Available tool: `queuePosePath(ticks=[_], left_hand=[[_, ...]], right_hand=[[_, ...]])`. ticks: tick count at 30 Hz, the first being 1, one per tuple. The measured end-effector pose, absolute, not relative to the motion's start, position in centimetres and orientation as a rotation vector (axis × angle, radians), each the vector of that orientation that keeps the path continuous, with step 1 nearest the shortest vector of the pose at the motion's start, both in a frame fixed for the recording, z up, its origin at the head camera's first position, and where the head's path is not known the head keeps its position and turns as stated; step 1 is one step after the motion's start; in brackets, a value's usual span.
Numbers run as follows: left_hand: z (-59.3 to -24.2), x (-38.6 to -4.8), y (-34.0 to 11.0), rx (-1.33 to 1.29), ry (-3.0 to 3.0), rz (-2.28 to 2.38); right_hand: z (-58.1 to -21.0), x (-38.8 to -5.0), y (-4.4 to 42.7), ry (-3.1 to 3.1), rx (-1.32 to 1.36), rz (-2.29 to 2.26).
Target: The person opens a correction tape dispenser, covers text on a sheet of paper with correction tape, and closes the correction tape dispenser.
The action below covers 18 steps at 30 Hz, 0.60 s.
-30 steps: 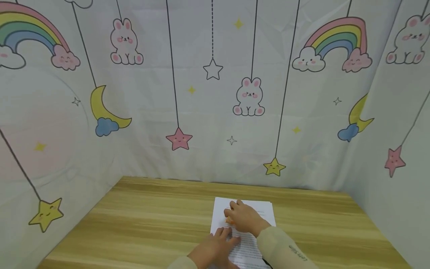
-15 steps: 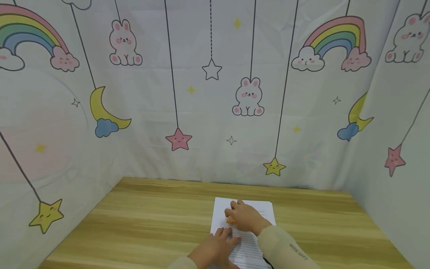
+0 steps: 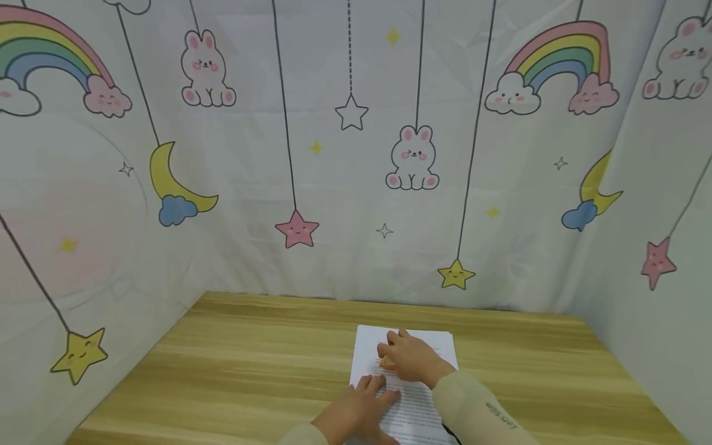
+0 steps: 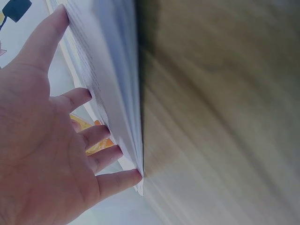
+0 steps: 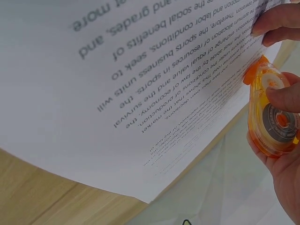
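A stack of printed paper (image 3: 411,414) lies on the wooden table. My right hand (image 3: 414,358) grips an orange see-through correction tape dispenser (image 5: 276,124), its thumb on the case. The dispenser's orange tip (image 5: 255,70) meets the top sheet among the printed lines, in the right wrist view. Lower on the page, my left hand (image 3: 361,408) rests with fingers spread. In the left wrist view its fingertips (image 4: 133,176) touch the sheet along the stack's edge. Most of the dispenser is hidden behind my right hand in the head view.
The wooden table (image 3: 250,364) stretches to both sides of the stack. A white cloth backdrop (image 3: 345,259) with printed rabbits, stars and rainbows stands behind and at both sides. A small dark block (image 4: 17,9) shows at the left wrist view's corner.
My right hand has shifted slightly to the right across the page with the correction tape dispenser. The left hand stays in its place on the sheet.
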<state>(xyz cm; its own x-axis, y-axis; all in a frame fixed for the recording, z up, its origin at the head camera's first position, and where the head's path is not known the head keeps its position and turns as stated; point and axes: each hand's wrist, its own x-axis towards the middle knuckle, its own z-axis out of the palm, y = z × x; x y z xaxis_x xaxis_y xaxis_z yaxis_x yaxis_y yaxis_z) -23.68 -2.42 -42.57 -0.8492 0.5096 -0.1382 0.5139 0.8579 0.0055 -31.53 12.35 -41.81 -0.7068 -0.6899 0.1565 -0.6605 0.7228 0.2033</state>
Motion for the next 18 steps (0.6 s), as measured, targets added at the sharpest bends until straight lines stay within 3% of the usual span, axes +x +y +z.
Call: queuePosePath(ticks=[18], left_hand=[[-42.41, -23.86, -2.45, 0.764, 2.841, 0.011]], right_hand=[[-41.39, -31.42, 13.38, -2.732, 1.097, -0.173]])
